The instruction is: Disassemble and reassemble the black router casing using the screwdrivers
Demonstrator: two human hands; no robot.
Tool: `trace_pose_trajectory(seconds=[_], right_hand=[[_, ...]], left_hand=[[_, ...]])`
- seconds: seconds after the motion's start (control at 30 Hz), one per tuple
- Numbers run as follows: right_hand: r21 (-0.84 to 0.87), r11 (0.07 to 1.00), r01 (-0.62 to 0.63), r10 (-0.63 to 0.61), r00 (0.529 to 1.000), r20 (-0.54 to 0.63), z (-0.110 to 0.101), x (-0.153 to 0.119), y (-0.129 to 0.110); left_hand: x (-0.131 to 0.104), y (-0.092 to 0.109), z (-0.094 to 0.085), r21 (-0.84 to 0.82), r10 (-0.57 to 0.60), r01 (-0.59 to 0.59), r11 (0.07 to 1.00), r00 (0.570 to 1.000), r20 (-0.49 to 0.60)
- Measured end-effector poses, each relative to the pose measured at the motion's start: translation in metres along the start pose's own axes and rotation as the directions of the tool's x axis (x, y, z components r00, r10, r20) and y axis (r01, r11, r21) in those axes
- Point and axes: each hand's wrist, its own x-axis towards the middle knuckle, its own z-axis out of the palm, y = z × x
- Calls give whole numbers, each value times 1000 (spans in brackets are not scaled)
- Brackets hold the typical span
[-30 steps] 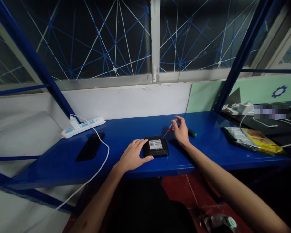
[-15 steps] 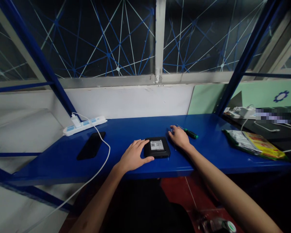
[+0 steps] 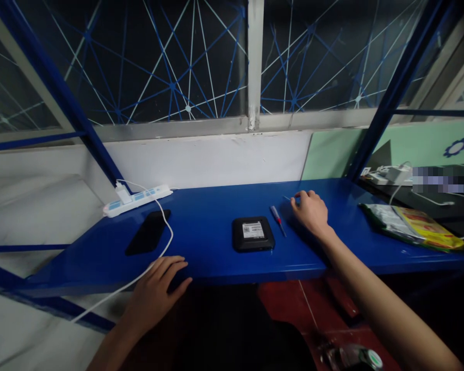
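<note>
A flat black square device with a white label [image 3: 253, 230] lies on the blue table, touched by neither hand. Just right of it rests a small screwdriver [image 3: 277, 220] with a translucent handle and a red collar. My right hand [image 3: 311, 211] is closed over the green-handled screwdriver; only its thin shaft [image 3: 286, 198] shows past the fingers, and the handle is hidden beneath the hand. At the table's front edge, my left hand [image 3: 160, 286] holds nothing, fingers stretched out and apart, beside the white cable [image 3: 169, 232].
A black phone [image 3: 148, 232] lies left on the table [image 3: 212, 206], before a white power strip [image 3: 139, 200] with a plugged-in charger. A yellow and green packet [image 3: 413, 226] is at the right. A bottle [image 3: 355, 356] stands below on the red floor.
My left hand has left the black device and drawn back left to the table edge. My right hand has moved right, off the small screwdriver and onto the green-handled one.
</note>
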Motion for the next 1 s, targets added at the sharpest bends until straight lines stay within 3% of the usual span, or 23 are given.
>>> trace_pose_trajectory(seconds=[0.17, 0.33, 0.43, 0.6, 0.73, 0.87, 1.0], right_hand=[[-91, 995, 36, -40, 998, -41, 3, -4, 20], [-106, 994, 40, -46, 998, -53, 7, -4, 21], [-99, 994, 40, -43, 998, -36, 7, -4, 20], [-83, 997, -2, 2, 1000, 0, 6, -4, 20], [-46, 998, -33, 36, 997, 64, 7, -7, 21], [23, 999, -36, 33, 994, 107, 10, -9, 25], [161, 986, -39, 22, 994, 103, 14, -7, 30]], left_hand=[[11, -18, -5, 88, 31, -33, 996, 999, 25], [27, -35, -12, 128, -10, -9, 992, 988, 152], [33, -39, -14, 135, -36, 15, 991, 988, 153], [34, -13, -10, 162, -44, 43, 986, 999, 3], [28, 17, -2, 19, -191, 193, 981, 979, -65], [31, 35, 5, -155, -180, 171, 973, 982, -48], [44, 46, 12, -200, -126, 149, 968, 985, 122]])
